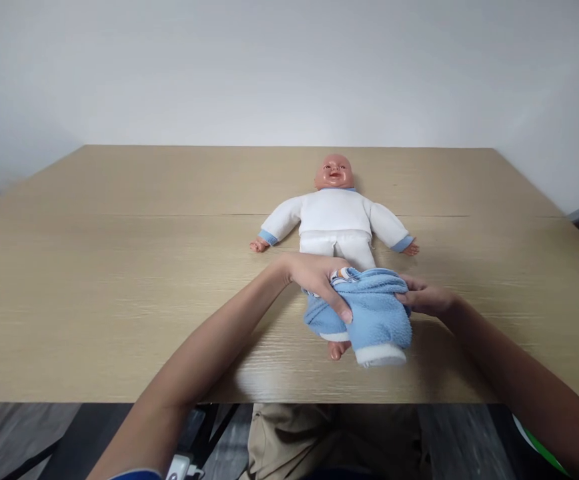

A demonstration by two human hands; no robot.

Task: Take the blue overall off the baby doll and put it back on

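Note:
A baby doll (336, 212) in a white top with blue cuffs lies on its back, head toward the far side. Light-blue doll pants (377, 313) with white hems are bunched around its lower legs. One bare doll foot (337, 351) pokes out of a leg opening; the other foot is hidden. My left hand (322, 280) grips the pants near the waistband, thumb on the front of the cloth. On the opposite side, my right hand (423, 296) pinches the edge of the pants, some fingers hidden behind the fabric.
The doll lies on a wooden table (119, 280), whose front edge is close to my lap. A pale wall (289, 73) stands behind it. Below the edge are my beige trousers (289, 440) and a white device (182, 467).

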